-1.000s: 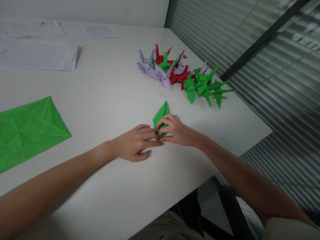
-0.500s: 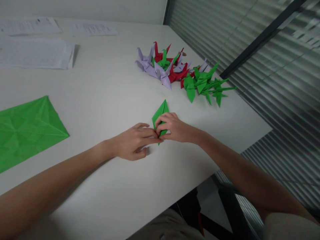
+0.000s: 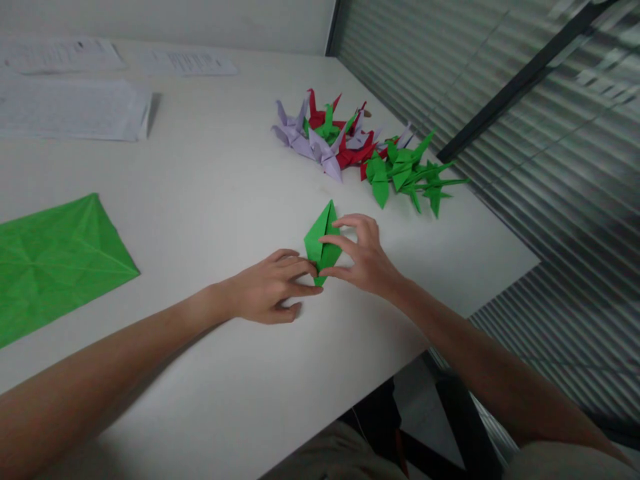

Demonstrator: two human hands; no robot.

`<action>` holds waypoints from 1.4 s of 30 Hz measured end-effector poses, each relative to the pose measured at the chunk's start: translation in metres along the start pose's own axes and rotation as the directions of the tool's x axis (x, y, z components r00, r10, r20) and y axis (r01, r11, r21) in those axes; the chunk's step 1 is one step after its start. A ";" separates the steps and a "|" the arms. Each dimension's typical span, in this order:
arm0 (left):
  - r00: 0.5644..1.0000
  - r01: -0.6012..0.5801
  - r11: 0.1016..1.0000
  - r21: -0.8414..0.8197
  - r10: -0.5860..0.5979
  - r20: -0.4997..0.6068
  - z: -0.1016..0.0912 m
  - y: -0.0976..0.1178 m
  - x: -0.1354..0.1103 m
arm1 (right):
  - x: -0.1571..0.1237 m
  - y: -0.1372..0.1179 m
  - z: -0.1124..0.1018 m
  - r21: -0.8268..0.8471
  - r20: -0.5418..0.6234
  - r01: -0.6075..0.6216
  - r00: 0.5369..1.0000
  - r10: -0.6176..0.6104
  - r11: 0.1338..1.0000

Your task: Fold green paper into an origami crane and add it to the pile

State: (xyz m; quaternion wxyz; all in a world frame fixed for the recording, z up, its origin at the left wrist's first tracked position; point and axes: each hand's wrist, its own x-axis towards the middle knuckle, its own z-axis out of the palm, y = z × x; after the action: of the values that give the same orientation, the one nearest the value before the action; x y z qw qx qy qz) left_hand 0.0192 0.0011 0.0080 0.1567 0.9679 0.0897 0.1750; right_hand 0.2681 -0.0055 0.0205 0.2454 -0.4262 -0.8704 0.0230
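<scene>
A folded green origami paper (image 3: 326, 233), long and diamond-shaped with a slit down its middle, lies flat on the white table. My left hand (image 3: 273, 287) rests at its lower left, fingers stretched out, with fingertips on the paper's near end. From the right, my right hand (image 3: 367, 257) reaches over the paper with its thumb and fingers apart. Its thumb tip is by the near end and an index fingertip is over the middle slit. Whether the right fingertips press on the paper is hard to see.
Several folded paper cranes, purple (image 3: 326, 157), red (image 3: 357, 155) and green (image 3: 403, 167), stand clustered at the back right. A creased green sheet (image 3: 65, 257) lies at left. Printed papers (image 3: 70, 110) are at the back left. Window blinds (image 3: 540, 180) border the table's right side.
My right hand has opened its fingers and shifted right, uncovering the folded paper's right side. My left hand stays nearly in place at the near end.
</scene>
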 end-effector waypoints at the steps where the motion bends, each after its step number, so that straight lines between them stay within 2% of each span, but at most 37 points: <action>1: 1.000 0.000 1.000 0.007 0.000 -0.001 0.000 0.000 0.000 | -0.007 -0.002 0.001 0.000 -0.068 -0.060 0.996 0.060 0.998; 2: 1.000 -0.002 1.000 0.014 0.002 0.000 0.000 0.001 0.000 | -0.014 -0.003 0.002 0.014 -0.102 -0.095 0.990 0.096 0.995; 3: 1.000 -0.009 1.000 0.021 0.009 0.002 0.000 0.002 0.000 | -0.020 -0.005 0.003 0.025 -0.074 -0.096 0.993 0.097 0.995; 8: 0.999 -0.044 0.998 0.033 0.043 0.016 0.000 0.005 0.001 | -0.034 -0.012 0.008 0.022 0.171 -0.013 0.985 0.009 1.000; 14: 0.997 0.041 0.999 0.017 -0.040 -0.061 -0.002 0.002 0.000 | -0.031 -0.013 0.009 0.001 0.246 -0.009 0.969 0.008 1.000; 17: 0.981 0.152 0.988 0.027 -0.147 -0.126 0.002 -0.003 -0.001 | -0.031 -0.014 0.008 -0.005 0.266 -0.009 0.964 0.010 1.000; 20: 0.972 0.207 0.973 0.098 -0.193 -0.130 0.007 -0.005 -0.002 | -0.031 -0.016 0.008 -0.007 0.276 -0.007 0.961 0.009 1.000; 24: 0.984 0.164 0.971 0.176 -0.150 -0.092 0.008 -0.003 -0.002 | -0.031 -0.020 0.009 -0.035 0.286 -0.004 0.958 0.013 0.999; 30: 0.989 0.144 0.970 0.198 -0.135 -0.062 0.007 -0.002 -0.002 | -0.033 -0.028 0.010 -0.051 0.292 -0.050 0.954 0.063 0.997; 38: 0.989 0.123 0.974 0.192 -0.103 -0.110 0.005 -0.001 -0.001 | -0.037 -0.037 0.006 -0.035 0.307 -0.067 0.949 0.074 0.997; 42: 0.980 0.174 0.971 0.166 -0.154 -0.124 0.006 0.000 0.000 | -0.044 -0.047 0.004 -0.006 0.309 -0.039 0.950 0.039 0.999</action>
State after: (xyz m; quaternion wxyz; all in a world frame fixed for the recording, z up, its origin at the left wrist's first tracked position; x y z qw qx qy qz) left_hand 0.0213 -0.0007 0.0028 0.0793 0.9560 0.1930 0.2062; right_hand 0.2543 -0.0679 0.0109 0.1057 -0.4345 -0.8895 0.0944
